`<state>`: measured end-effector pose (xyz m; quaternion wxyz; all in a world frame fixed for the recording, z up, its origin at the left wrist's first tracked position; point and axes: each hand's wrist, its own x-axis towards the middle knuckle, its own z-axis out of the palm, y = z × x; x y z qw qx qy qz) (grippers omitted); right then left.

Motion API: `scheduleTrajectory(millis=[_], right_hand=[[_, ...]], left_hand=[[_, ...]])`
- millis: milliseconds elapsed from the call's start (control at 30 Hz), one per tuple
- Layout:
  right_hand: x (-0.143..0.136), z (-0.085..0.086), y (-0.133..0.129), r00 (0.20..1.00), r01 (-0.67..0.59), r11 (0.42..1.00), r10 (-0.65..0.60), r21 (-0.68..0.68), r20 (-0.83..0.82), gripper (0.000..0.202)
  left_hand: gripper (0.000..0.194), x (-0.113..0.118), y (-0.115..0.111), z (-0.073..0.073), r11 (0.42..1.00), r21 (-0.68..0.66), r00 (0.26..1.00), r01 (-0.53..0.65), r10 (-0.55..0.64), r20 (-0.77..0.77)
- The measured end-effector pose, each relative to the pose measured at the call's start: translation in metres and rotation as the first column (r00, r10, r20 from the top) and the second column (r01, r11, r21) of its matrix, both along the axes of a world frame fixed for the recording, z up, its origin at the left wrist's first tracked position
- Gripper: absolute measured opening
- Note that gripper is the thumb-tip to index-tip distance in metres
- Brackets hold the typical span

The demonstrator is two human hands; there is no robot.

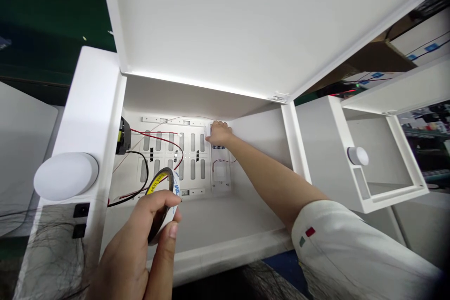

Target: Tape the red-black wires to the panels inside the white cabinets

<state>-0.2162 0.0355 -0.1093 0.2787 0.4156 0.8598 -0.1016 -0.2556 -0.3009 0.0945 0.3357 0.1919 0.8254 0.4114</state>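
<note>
In my left hand (140,243), at the front of the white cabinet, is a roll of double-sided tape (177,187) with a white printed liner and a yellow label inside its ring. Thumb and fingers close around the roll. My right arm reaches deep into the cabinet (260,138). At the far corner of the slotted back panel (186,143), my right hand (220,134) has its fingers curled at a small white piece (207,130), mostly covered by them. Just below that hand sits a small dark strip (218,147), and lower down a square white part (221,171) with a red wire.
A raised white door (246,23) stands over the opening. Red and black wires (181,150) run from a black component (123,137) on the left wall. A round white knob (66,176) sticks out at left. Another white cabinet (351,168) stands at right.
</note>
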Motion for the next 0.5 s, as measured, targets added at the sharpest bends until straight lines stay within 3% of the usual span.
scheduleTrajectory(millis=[167, 333, 500], right_hand=[[0.000, 0.001, -0.002, 0.999, 0.029, 0.999, -0.030, -0.037, -0.026, 0.054], [0.001, 0.002, -0.004, 0.999, -0.009, 0.999, 0.010, 0.031, -0.040, 0.056], [-0.004, 0.029, 0.000, 1.000, 0.031, 0.991, -0.030, -0.134, 0.006, 0.042]], left_hand=[[0.025, -0.004, -0.004, -0.006, 0.996, 0.082, 0.999, 0.045, -0.042, -0.030], [0.028, -0.008, -0.004, -0.006, 0.993, 0.112, 0.998, 0.045, -0.050, 0.045], [0.032, -0.013, 0.002, 0.000, 0.994, 0.109, 0.979, -0.025, 0.002, 0.204]])
